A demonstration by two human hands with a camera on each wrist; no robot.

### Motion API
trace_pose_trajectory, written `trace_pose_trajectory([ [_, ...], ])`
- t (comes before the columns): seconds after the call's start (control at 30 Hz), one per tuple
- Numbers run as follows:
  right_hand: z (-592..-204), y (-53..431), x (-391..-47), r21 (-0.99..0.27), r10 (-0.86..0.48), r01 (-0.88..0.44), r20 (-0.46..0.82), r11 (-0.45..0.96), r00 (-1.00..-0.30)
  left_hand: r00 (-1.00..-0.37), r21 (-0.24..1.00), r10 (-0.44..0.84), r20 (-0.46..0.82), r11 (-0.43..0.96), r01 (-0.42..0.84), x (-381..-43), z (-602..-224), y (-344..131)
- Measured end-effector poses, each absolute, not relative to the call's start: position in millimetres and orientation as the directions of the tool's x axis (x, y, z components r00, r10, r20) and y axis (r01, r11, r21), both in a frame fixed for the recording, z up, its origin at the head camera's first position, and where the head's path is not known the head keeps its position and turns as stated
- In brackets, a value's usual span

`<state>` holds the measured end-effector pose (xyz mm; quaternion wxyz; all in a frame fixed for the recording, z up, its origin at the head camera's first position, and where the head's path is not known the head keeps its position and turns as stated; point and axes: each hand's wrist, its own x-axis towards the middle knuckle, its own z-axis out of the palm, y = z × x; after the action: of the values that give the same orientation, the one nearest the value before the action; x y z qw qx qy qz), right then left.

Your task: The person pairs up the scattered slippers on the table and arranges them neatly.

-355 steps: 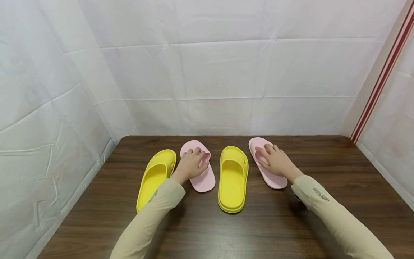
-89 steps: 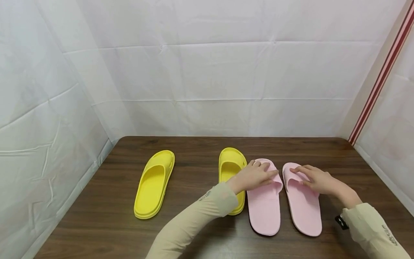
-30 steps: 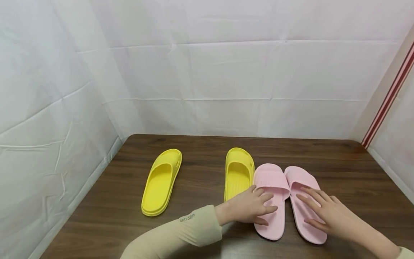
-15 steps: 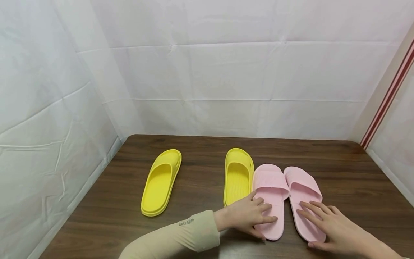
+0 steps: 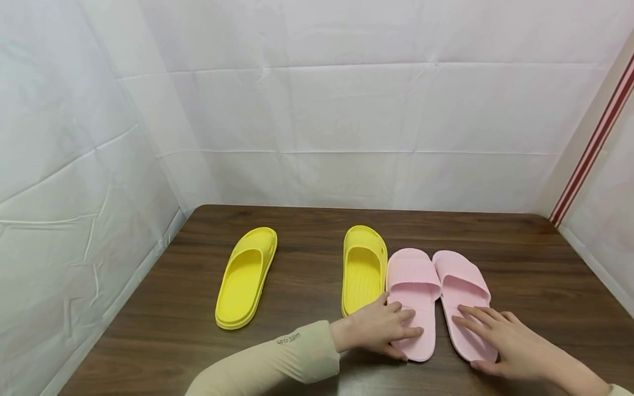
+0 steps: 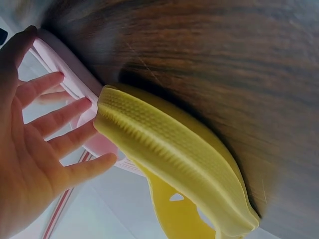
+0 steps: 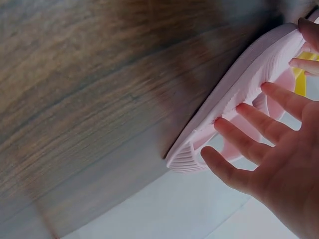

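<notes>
Two pink slippers lie side by side on the table, toes pointing away. Spread over the heel half of the left pink slipper (image 5: pixel 415 270) is my left hand (image 5: pixel 377 329), its thumb at the heel edge. My right hand (image 5: pixel 517 347) rests at the outer heel side of the right pink slipper (image 5: pixel 460 273). Both wrist views show straight, parted fingers along the slippers' sides. Against the left pink slipper stands a yellow slipper (image 5: pixel 364 264), its heel partly hidden behind my left hand. Another yellow slipper (image 5: pixel 245 283) lies farther left, slightly angled.
The dark wooden table (image 5: pixel 307 264) has rounded far corners. White sheeting (image 5: pixel 337 110) hangs behind it and along both sides. A red-striped band (image 5: pixel 594 137) runs down the sheeting at the right.
Earlier the pink slippers stood apart, alternating with the yellow ones; now they are together at the right. Lately my hands have slid from the straps to the heels. The yellow slippers kept their places.
</notes>
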<state>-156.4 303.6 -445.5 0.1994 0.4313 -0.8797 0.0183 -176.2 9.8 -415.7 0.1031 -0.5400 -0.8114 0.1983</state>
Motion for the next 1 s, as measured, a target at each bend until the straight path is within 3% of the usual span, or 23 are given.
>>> trace_pose_trajectory([
  [0.53,-446,302,-170,0.09,-0.728,-0.751,0.345,0.654,-0.592,-0.502,-0.423,0.863,-0.059,0.434,0.796,-183,-412,12],
  [1.0,-442,296,-186,0.107,-0.728,-0.739,0.317,0.665,-0.609,-0.532,-0.425,0.846,-0.026,0.472,0.772,-190,-417,13],
])
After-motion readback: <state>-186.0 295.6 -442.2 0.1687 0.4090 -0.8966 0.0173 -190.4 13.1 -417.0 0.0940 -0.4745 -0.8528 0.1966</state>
